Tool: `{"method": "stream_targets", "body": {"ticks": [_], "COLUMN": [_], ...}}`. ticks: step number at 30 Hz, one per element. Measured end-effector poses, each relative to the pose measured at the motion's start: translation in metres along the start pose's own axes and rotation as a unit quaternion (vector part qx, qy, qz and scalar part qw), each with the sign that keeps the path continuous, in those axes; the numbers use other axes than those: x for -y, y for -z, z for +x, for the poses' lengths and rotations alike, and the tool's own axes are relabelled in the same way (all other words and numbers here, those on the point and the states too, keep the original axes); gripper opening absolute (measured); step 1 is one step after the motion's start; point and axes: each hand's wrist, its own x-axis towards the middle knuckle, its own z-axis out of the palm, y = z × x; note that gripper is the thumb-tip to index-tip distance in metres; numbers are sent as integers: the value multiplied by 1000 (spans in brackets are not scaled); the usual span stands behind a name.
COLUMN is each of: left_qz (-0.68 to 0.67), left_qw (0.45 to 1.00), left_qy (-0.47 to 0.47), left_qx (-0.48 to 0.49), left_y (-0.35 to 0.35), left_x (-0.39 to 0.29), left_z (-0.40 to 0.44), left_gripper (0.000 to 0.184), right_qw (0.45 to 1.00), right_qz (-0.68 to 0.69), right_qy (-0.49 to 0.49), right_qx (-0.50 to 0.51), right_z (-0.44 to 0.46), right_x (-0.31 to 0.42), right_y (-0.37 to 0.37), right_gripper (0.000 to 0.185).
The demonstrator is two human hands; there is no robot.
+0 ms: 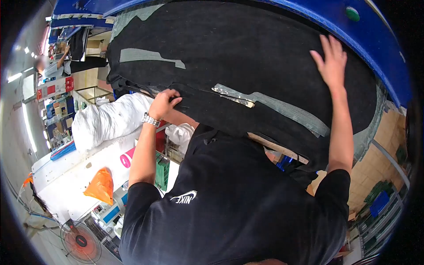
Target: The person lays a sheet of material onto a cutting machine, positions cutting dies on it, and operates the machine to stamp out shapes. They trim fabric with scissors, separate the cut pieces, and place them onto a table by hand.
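One black sheet lay spread by the blue frame | right hand was open, splayed flat on it | left hand curled at its near edge, couldn't tell if gripping | mostly laid out, I'd say, but left end looked kinda rumpled

We see a broad black sheet with a matt, faintly napped face, suede-like and flecked with pale specks. Through its openings we find a grey-green surface, dull and streaked. The blue frame looks smooth with a low sheen, and its green knob resembles glossy plastic. We note a wristwatch of shiny metal links, a black shirt of soft matt cloth, a crumpled white covering and a creased, thin plastic orange bag.
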Motion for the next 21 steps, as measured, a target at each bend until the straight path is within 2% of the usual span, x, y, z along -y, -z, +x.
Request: {"method": "stream_targets", "body": {"ticks": [2,3,4,6,8,10,11,16,18,19,20,21], "left_qz": [126,111,109,88,44,134,132,108,94,96,82,94], "left_qw": [976,977,976,950,962,952,950,973,973,961,966,971], "left_qy": [-98,-82,-81,-111,-81,-43,-45,-19,-45,-98,-91,-92], "left_qx": [-148,-163,-168,-280,-258,-272,-281,-203,-205,-241,-226,-201], "left_y": [-10,-11,-18,-31,-42,-46,-47,-48,-45,-47,-45,-39], "left_x": [4,-5,-7,-10,-16,-22,-16,4,6,13,15,14], "left_z": [5,6,10,22,27,23,23,20,15,14,12,9], "left_gripper": [29,38,38,48,66,65,65,53,52,51,48,41], "right_qw": [988,988,987,991,992,983,980,947,891,848,800,800], "right_qz": [-50,-45,-40,-3,41,77,82,172,228,235,233,327], "right_qy": [0,-16,-32,-29,57,90,108,237,359,418,469,452], "right_qx": [145,148,151,134,105,143,148,135,157,225,293,218], "right_z": [-2,0,2,4,6,-1,-7,-20,-18,-9,2,5], "right_x": [38,47,53,67,99,147,173,277,295,301,298,288], "right_y": [-23,-26,-27,-27,-18,-15,-18,-23,-11,2,14,18], "right_gripper": [71,72,74,79,85,83,82,73,65,59,53,47]}}
